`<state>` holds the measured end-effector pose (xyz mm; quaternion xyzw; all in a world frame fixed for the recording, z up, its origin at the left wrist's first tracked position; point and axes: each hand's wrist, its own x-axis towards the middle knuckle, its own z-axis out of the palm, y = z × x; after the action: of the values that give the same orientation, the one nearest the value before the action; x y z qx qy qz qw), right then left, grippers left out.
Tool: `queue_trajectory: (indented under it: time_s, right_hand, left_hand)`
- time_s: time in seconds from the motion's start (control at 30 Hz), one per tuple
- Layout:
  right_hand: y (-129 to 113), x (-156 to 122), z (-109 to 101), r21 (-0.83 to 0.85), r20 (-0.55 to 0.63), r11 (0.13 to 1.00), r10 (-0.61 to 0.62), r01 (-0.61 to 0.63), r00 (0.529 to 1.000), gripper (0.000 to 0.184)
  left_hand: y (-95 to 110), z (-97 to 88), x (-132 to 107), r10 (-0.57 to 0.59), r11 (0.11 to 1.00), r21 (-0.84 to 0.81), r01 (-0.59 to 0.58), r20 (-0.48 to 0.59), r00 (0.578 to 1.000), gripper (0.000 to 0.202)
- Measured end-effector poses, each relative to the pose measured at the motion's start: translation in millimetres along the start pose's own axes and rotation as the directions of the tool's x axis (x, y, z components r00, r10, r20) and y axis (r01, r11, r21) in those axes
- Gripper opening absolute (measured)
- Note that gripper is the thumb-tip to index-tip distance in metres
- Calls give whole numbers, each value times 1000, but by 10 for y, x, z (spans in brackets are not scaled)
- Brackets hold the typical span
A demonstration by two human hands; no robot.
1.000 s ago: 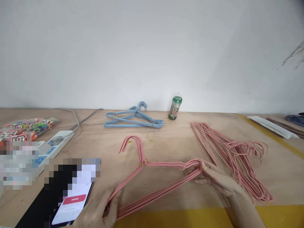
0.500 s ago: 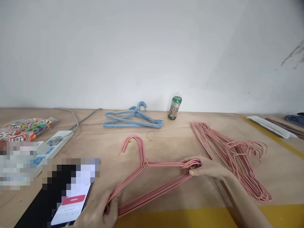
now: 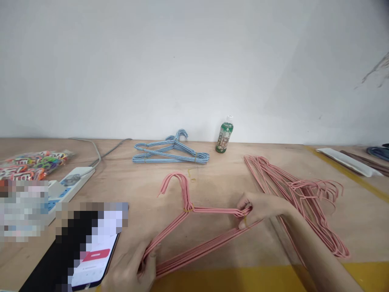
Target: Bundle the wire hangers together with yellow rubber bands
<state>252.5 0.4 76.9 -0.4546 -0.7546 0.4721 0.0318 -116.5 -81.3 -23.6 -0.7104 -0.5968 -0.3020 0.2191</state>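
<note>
A bundle of pink wire hangers (image 3: pixel 194 233) lies flat on the wooden table (image 3: pixel 219 182), tied at the neck with a yellow rubber band (image 3: pixel 187 209). My left hand (image 3: pixel 136 269) is closed around the bundle's near left corner. At the right corner my right hand (image 3: pixel 261 207) pinches the wires together, with a yellow rubber band (image 3: pixel 244 221) at its fingertips. A loose pile of pink hangers (image 3: pixel 299 198) lies just right of my right hand.
A tied bundle of blue hangers (image 3: pixel 170 152) and a small green bottle (image 3: pixel 224 136) sit near the wall. On the left are a phone (image 3: pixel 88 253), a white power strip (image 3: pixel 68 184) and a bag of coloured rubber bands (image 3: pixel 33 162). A loose yellow band (image 3: pixel 191 176) lies mid-table.
My right hand has turned over onto the bundle's right corner and closed tighter on it. The bundle shifted slightly right. My left hand kept its grip.
</note>
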Motion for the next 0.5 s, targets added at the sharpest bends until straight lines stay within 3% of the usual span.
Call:
queue_trajectory:
  time_s: [0.1, 0.23, 0.37, 0.43, 0.5]
  right_hand:
    - [-39, -2, -10, -102, 7, 994, -32, 32, 999, 24]
    - [-37, -55, -38, -54, -84, 999, -4, 0, 996, 37]
    - [-64, -166, -49, -29, -194, 998, -53, 48, 980, 45]
    - [-93, -234, -31, -118, -348, 990, -110, 73, 931, 46]
    - [-115, -298, 16, -205, -550, 977, -168, 63, 818, 42]
  left_hand:
    - [1, 8, 2, 1, 1000, -20, -1, 2, 1000, 22]
    - [-42, 28, -9, 17, 1000, 6, -17, -3, 1000, 20]
    - [-60, 24, 12, -106, 994, 28, 104, 130, 986, 19]
    - [-39, 10, 43, -165, 986, 39, 161, 191, 968, 20]
    - [2, -5, 77, -197, 980, 51, 190, 219, 956, 22]
